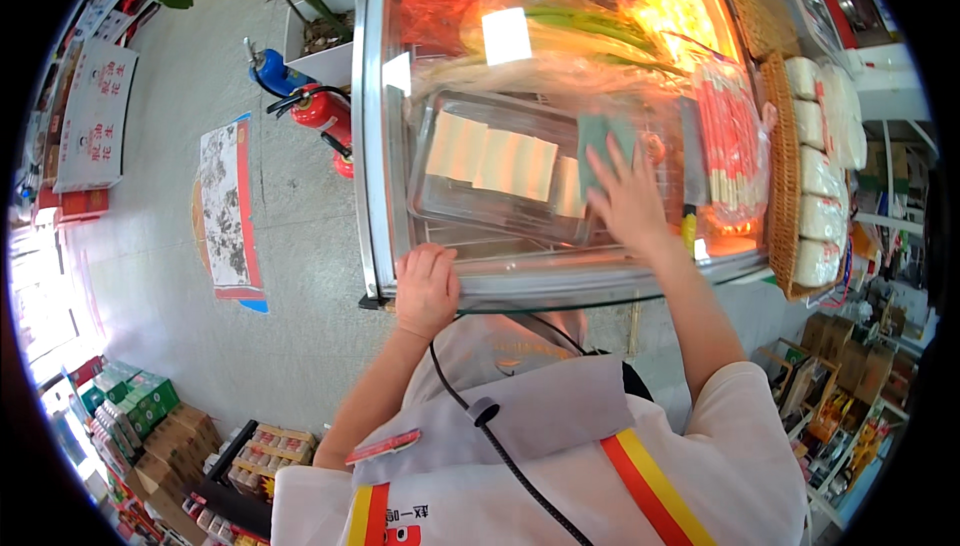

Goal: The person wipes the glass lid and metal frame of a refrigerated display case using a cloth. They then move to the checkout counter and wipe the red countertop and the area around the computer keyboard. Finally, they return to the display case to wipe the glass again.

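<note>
My right hand (630, 196) lies spread on a green cloth (603, 141), pressing it against the glass top of a display case (480, 264). Slight motion blur softens its fingers. My left hand (429, 291) is bent over the near left edge of the case, its fingers close together. Beneath the glass, a clear tray (432, 208) holds pale rectangular slabs (515, 163), one partly covered by the cloth and hand. To the right of the cloth, a knife (692, 151) with a yellow and black handle lies beside bundled skewers (730, 136) in plastic.
A wicker basket (782, 181) with white wrapped rolls (818, 206) adjoins the case's right side. Red (322, 114) and blue (275, 71) extinguishers and a planter (315, 31) stand at its left. Bagged produce (540, 21) fills its far part. A black cable (500, 451) hangs over my front.
</note>
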Demonstrator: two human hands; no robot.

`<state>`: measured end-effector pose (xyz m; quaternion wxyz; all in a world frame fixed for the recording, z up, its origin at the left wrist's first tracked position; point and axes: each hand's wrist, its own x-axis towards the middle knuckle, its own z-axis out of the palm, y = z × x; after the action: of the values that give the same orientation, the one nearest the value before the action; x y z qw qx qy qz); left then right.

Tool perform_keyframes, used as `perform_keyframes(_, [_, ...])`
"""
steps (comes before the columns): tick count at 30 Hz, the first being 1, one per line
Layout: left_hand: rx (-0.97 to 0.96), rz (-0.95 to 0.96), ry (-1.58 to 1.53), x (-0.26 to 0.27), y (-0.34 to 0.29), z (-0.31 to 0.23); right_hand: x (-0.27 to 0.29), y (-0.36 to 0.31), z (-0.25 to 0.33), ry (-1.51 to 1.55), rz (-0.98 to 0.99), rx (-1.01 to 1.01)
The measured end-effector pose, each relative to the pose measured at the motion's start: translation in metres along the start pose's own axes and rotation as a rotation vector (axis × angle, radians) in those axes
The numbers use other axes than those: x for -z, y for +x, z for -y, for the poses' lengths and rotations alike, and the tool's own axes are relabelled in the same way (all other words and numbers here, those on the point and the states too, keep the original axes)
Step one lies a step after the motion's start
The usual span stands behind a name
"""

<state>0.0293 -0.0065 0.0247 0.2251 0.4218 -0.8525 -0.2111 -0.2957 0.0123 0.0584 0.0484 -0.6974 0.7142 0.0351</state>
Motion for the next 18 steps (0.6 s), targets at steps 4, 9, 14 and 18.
perform_keyframes(4, [-0.027,-0.006,-0.026,0.002,0.003,0.000,-0.007,0.136,0.017,0.005,-0.283,-0.204])
perform_keyframes(9, [-0.059,0.026,-0.008,0.007,0.002,0.002,-0.044,0.124,0.192,0.165,-0.148,0.438])
perform_keyframes(14, [-0.175,0.008,0.019,0.004,-0.006,0.007,-0.008,0.021,0.134,0.247,0.103,0.513])
perform_keyframes(18, [-0.138,-0.085,0.012,0.002,-0.008,0.006,0.018,0.011,0.014,0.073,0.106,0.159])
